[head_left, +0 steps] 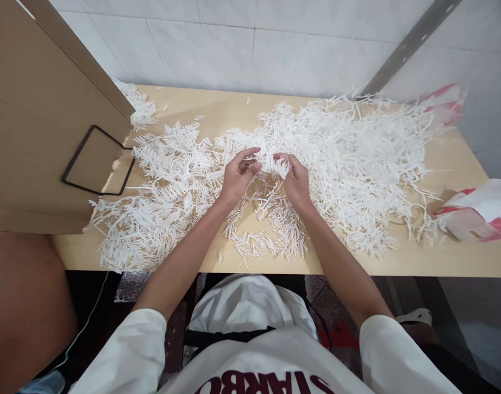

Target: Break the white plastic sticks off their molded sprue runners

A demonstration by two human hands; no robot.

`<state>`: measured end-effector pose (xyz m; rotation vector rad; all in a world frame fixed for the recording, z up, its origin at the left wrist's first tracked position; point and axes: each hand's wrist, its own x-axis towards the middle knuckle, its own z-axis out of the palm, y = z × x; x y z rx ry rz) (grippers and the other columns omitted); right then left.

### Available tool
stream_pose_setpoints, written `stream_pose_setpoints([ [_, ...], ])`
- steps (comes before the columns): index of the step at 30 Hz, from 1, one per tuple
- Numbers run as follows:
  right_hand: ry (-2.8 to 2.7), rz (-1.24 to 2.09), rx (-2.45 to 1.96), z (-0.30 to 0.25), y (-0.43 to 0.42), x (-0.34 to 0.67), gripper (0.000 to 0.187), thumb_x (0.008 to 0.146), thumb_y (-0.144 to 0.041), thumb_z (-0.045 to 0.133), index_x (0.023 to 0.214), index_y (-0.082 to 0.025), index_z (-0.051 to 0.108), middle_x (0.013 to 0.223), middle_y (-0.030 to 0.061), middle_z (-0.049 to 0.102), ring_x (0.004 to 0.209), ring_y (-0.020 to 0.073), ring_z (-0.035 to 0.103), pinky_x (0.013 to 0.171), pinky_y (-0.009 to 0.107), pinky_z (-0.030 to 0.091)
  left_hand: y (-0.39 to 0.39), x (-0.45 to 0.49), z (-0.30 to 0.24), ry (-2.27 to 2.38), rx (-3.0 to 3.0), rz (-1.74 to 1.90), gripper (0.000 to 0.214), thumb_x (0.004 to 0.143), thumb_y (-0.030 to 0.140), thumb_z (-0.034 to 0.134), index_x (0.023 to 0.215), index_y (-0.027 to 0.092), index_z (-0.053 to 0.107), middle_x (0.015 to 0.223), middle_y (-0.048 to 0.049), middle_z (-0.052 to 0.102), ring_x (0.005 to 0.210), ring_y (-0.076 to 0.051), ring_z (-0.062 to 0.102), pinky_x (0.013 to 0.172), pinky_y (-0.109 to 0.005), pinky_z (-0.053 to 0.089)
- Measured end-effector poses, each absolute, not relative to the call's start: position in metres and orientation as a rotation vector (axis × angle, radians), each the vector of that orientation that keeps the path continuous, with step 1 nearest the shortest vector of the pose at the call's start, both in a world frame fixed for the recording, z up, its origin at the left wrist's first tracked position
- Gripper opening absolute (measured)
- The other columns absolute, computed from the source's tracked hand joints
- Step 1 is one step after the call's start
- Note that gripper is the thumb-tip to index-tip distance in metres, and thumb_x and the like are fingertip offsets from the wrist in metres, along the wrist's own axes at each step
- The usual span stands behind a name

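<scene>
My left hand [236,179] and my right hand [295,180] meet over the middle of the table, both pinching one white plastic branched strip [269,163] between their fingertips. A wide heap of the same white strips [357,153] spreads to the right and behind my hands. Another heap of white strips [160,202] lies to the left. Below my hands lies a scatter of short loose white pieces [266,238].
The light wooden table [439,257] runs to a white tiled wall. A wooden divider panel [32,126] with a black wire frame [98,161] stands at the left. A red-and-white plastic bag [478,216] lies at the right, a second bag [443,104] behind it. A person's bare leg [26,306] shows lower left.
</scene>
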<state>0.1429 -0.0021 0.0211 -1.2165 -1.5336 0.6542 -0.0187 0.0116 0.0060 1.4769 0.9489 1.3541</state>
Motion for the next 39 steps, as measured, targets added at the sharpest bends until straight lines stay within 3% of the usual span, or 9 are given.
stream_pose_setpoints([
  [5,-1.501,0.852,-1.133,0.031,-0.009,0.143,0.051,0.092,-0.06,0.032,0.098,-0.026,0.068,0.094,0.0016,0.069,0.09,0.016,0.063,0.089,0.039,0.051,0.012,-0.018,0.008,0.906,1.284,1.407,0.042,0.068,0.039,0.079,0.103,0.025,0.059,0.103,-0.0023,0.061,0.089,-0.011,0.061,0.077,-0.025,0.052],
  [9,-1.587,0.9,-1.057,0.031,-0.008,0.143,0.032,0.081,-0.052,0.061,0.097,-0.026,0.068,0.097,0.0004,0.067,0.088,0.0134,0.062,0.084,0.033,0.052,0.014,-0.019,0.008,0.895,1.261,1.423,0.038,0.067,0.036,0.08,0.098,0.025,0.06,0.104,-0.0019,0.061,0.082,-0.009,0.06,0.074,-0.024,0.052],
  [11,-1.573,0.892,-1.048,0.029,-0.006,0.143,0.031,0.075,-0.047,0.069,0.098,-0.026,0.066,0.096,-0.0002,0.066,0.086,0.0125,0.062,0.08,0.03,0.053,0.014,-0.02,0.008,0.882,1.265,1.435,0.033,0.07,0.035,0.078,0.096,0.024,0.062,0.096,-0.0009,0.062,0.079,-0.008,0.059,0.073,-0.023,0.051],
  [19,-1.556,0.762,-1.158,0.024,-0.004,0.145,0.028,0.088,-0.043,0.054,0.11,-0.026,0.059,0.066,-0.0046,0.055,0.063,0.0099,0.056,0.062,0.026,0.048,0.011,-0.019,0.013,0.824,1.178,1.391,0.019,0.08,0.039,0.068,0.08,0.021,0.062,0.072,0.002,0.058,0.068,-0.006,0.054,0.065,-0.021,0.045],
  [22,-1.61,0.545,-1.161,0.024,-0.005,0.144,0.029,0.089,-0.041,0.054,0.114,-0.028,0.056,0.076,-0.003,0.058,0.072,0.0113,0.057,0.071,0.029,0.049,0.008,-0.017,0.015,0.794,1.126,1.369,0.019,0.079,0.039,0.069,0.079,0.022,0.061,0.079,0.0017,0.059,0.068,-0.006,0.052,0.065,-0.02,0.046],
  [26,-1.612,0.177,-1.179,0.024,-0.007,0.142,0.021,0.092,-0.038,0.05,0.105,-0.026,0.062,0.092,0.0021,0.06,0.09,0.0154,0.057,0.085,0.037,0.049,0.006,-0.014,0.017,0.805,1.068,1.36,0.021,0.08,0.038,0.068,0.075,0.02,0.059,0.092,0.0004,0.062,0.068,-0.005,0.052,0.068,-0.021,0.047],
  [29,-1.597,0.022,-1.18,0.026,-0.01,0.142,0.021,0.091,-0.04,0.051,0.097,-0.025,0.066,0.097,0.0053,0.058,0.097,0.0191,0.056,0.088,0.042,0.048,0.006,-0.014,0.017,0.831,1.052,1.395,0.025,0.08,0.036,0.068,0.068,0.018,0.056,0.078,0.0017,0.059,0.068,-0.005,0.052,0.07,-0.02,0.046],
  [33,-1.663,0.171,-1.104,0.032,-0.017,0.139,0.026,0.094,-0.04,0.044,0.102,-0.026,0.065,0.094,0.0036,0.062,0.09,0.0155,0.059,0.08,0.036,0.052,0.005,-0.016,0.019,0.826,1.049,1.431,0.024,0.077,0.035,0.072,0.066,0.018,0.059,0.066,0.0035,0.052,0.064,-0.005,0.05,0.066,-0.02,0.044],
  [39,-1.75,0.382,-1.088,0.03,-0.016,0.138,0.032,0.085,-0.046,0.059,0.112,-0.028,0.061,0.089,-0.0008,0.068,0.075,0.0106,0.061,0.072,0.028,0.053,0.001,-0.013,0.02,0.711,1.156,1.354,0.022,0.084,0.041,0.063,0.08,0.02,0.069,0.084,-0.0015,0.064,0.076,-0.008,0.057,0.069,-0.022,0.047],
])
